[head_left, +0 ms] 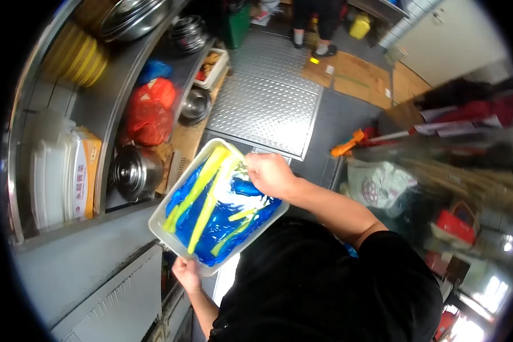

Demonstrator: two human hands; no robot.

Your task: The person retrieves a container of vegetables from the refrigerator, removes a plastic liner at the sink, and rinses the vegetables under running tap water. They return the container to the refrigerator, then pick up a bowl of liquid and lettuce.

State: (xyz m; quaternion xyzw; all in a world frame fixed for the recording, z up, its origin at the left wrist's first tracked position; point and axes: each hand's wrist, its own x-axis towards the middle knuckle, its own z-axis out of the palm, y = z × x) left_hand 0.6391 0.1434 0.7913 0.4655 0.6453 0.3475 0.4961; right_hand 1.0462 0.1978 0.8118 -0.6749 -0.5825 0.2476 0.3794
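A white plastic tub is held tilted in front of my body, lined with shiny blue plastic. Several long, pale yellow-green vegetable strips lie in it, and the wet-looking surface glares strongly near the middle. My left hand grips the rim at the near-left corner, its fingers partly hidden under the tub. Across from it, my right hand is closed over the opposite rim, close to the end of one strip; its fingertips are partly hidden.
Left shelves hold a lidded steel pot, red plastic bags and stacked yellow containers. A person's legs stand ahead beyond a metal floor plate, near flattened cardboard. A white sack lies at right.
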